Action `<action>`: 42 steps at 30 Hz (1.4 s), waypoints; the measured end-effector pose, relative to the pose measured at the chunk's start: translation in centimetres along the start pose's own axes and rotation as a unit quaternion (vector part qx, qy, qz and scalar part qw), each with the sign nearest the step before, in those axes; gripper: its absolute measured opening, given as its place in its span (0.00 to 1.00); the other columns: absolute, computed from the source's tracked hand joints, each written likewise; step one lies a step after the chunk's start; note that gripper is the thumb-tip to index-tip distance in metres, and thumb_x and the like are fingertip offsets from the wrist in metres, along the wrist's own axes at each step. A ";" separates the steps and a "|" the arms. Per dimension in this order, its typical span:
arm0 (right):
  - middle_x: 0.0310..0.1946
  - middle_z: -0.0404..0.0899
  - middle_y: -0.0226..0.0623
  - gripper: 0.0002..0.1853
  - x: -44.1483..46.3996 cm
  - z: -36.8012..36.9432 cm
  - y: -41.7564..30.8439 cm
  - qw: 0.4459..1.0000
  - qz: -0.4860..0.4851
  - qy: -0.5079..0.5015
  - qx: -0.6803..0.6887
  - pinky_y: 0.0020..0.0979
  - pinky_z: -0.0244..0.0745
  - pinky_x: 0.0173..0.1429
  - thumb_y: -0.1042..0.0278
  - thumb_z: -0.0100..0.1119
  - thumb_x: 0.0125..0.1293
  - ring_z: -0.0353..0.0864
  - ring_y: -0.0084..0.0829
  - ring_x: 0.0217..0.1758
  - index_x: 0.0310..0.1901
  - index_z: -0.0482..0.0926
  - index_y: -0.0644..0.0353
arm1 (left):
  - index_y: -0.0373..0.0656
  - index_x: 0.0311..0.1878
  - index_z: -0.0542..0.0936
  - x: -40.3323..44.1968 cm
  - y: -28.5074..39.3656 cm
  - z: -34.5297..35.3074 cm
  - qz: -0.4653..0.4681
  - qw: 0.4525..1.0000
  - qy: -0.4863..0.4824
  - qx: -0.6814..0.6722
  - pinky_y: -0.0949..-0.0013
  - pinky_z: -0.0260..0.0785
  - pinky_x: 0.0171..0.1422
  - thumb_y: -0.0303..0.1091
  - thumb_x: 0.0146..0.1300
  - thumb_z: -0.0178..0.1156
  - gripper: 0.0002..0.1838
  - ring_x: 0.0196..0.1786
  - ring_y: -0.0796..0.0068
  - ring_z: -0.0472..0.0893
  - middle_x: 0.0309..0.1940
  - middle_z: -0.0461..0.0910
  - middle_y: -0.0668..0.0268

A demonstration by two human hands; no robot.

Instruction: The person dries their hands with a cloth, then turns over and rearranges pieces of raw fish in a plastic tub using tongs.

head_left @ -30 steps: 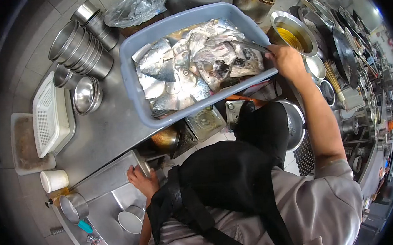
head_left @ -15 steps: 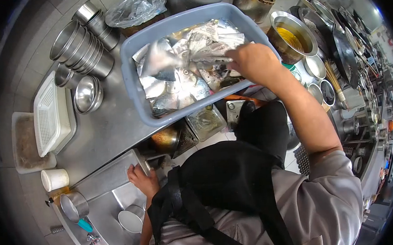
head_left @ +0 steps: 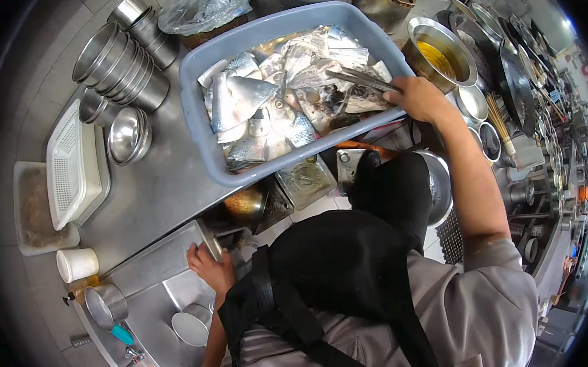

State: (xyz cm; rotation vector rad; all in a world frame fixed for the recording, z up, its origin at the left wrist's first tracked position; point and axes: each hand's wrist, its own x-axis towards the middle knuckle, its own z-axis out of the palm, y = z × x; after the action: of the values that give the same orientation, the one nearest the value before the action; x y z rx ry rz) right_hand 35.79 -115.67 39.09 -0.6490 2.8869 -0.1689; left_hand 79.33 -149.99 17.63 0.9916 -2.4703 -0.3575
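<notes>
Grey cloth, the wearer's shirt (head_left: 485,289), fills the near field. The left hand (head_left: 211,270) lies on a metal edge (head_left: 212,240) beside the sink; its fingers are slightly apart, and whether they grip that edge cannot be told. Beyond, the right hand (head_left: 419,98) is closed around the handle end of metal tongs (head_left: 367,81), near the far-right part of a blue-grey plastic tub (head_left: 199,125). The tongs' two arms stand apart with nothing visible between them; their tips reach over the cut fish pieces (head_left: 243,95) heaped in the tub, and contact with those beneath is not clear. The step in hand appears to be handling the fish inside the tub with the tongs. A further grasp would call for bringing the tips to either side of one piece and squeezing firmly, since the wet skin looks slippery. Farther out are a basin (head_left: 463,67) of yellow liquid, stacked metal pots (head_left: 126,72), a clear plastic bag (head_left: 207,9) and a stained pot (head_left: 378,7).
</notes>
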 end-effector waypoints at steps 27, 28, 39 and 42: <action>0.38 0.84 0.53 0.17 -4.2 -2.1 -4.5 0.986 -0.124 0.103 0.046 0.46 0.77 0.47 0.61 0.68 0.64 0.84 0.54 0.44 0.51 0.82 0.59 | 0.41 0.57 0.75 0.0 0.5 -0.2 -0.014 1.000 0.002 0.004 0.46 0.57 0.74 0.29 0.48 0.73 0.30 0.71 0.43 0.64 0.65 0.67 0.48; 0.39 0.84 0.54 0.17 -4.3 -2.7 -4.0 0.993 -0.087 0.076 0.033 0.47 0.77 0.49 0.59 0.67 0.65 0.84 0.54 0.46 0.52 0.82 0.57 | 0.41 0.57 0.75 0.1 0.6 -0.3 -0.017 1.000 -0.002 0.006 0.46 0.57 0.74 0.29 0.48 0.72 0.30 0.70 0.43 0.64 0.65 0.67 0.48; 0.37 0.85 0.55 0.19 5.2 1.1 -0.2 0.994 0.005 0.110 -0.021 0.49 0.77 0.52 0.52 0.63 0.67 0.85 0.54 0.46 0.50 0.84 0.59 | 0.41 0.56 0.75 0.1 0.4 -0.2 -0.006 1.000 -0.001 0.008 0.45 0.58 0.74 0.29 0.47 0.72 0.30 0.70 0.42 0.64 0.65 0.67 0.49; 0.33 0.84 0.53 0.19 7.9 1.8 0.0 0.995 -0.006 0.055 0.079 0.46 0.78 0.50 0.52 0.63 0.67 0.86 0.50 0.42 0.46 0.85 0.62 | 0.41 0.56 0.75 0.1 0.5 -0.2 -0.012 1.000 0.002 0.015 0.45 0.59 0.73 0.29 0.47 0.72 0.30 0.69 0.42 0.65 0.65 0.68 0.49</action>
State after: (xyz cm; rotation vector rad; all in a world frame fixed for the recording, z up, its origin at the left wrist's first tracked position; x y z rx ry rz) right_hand 29.11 -119.20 36.18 -0.6467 2.9347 -0.4428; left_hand 79.04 -149.73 18.00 1.0327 -2.4685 -0.3258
